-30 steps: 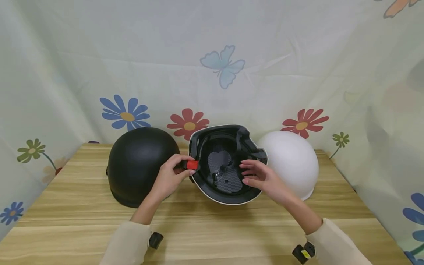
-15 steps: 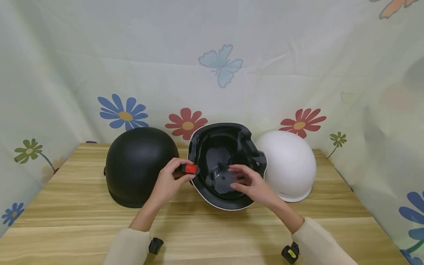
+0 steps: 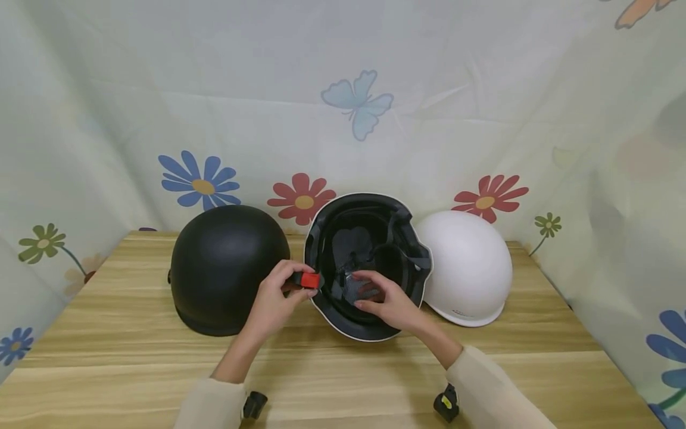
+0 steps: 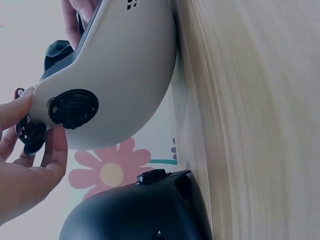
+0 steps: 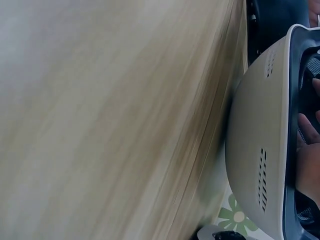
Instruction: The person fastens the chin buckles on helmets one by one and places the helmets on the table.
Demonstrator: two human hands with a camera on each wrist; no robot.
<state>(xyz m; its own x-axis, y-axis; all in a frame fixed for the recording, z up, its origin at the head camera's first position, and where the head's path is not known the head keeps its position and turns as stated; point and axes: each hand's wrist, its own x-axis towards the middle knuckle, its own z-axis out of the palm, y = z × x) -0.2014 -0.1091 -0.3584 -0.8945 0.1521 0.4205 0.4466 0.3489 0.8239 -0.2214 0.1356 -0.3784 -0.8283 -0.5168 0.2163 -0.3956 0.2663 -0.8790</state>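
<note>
An upturned helmet [image 3: 343,211] with a pale shell and dark padded lining rests mid-table, its hollow facing me. At its left rim, my left hand [image 3: 274,301] pinches a red and black buckle [image 3: 309,280] between thumb and fingers. In the left wrist view, that hand [image 4: 30,175] is close to a round black fitting [image 4: 75,108] on the pale shell [image 4: 125,65]. My right hand [image 3: 396,305] is over the hollow, its fingers bent loosely and the thumb apart. Its fingertips are near a small clear piece in the lining; contact cannot be made out.
A black helmet [image 3: 227,268] sits dome up at the left. To the right is a white helmet [image 3: 463,268], also dome up, close against the middle one. The wooden table [image 3: 343,381] meets a flowered cloth backdrop [image 3: 241,119] behind.
The right hand has moved left, further across the helmet's hollow. The helmet has tilted slightly more toward me. My left hand keeps its pinch on the buckle and has lowered a little.
</note>
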